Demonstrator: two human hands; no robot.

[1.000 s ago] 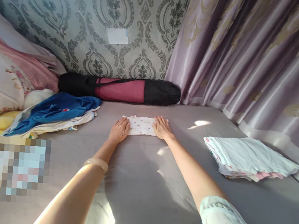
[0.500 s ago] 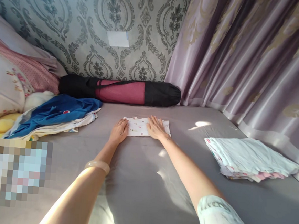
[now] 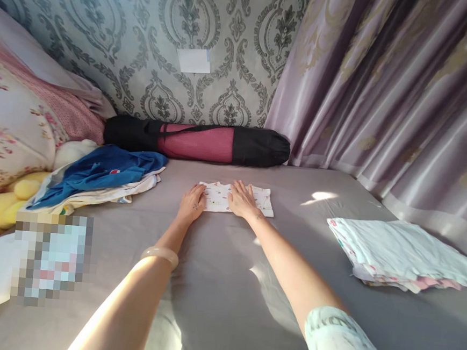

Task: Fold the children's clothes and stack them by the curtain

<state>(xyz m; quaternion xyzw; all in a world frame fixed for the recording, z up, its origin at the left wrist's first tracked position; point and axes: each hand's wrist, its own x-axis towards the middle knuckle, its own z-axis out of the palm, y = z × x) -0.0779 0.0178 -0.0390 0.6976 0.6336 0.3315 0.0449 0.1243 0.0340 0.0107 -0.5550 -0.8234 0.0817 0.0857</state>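
Well, two hands on one printed cloth, seemingly folded.

One wide view, from a camera worn on the person's head, looks forward and steeply down over a grey sheet. The left forearm and right forearm loom closest, entering from the bottom edge, with the left hand and right hand farther off near the centre. It faces a patterned wall beyond, with a curtain filling the upper right.
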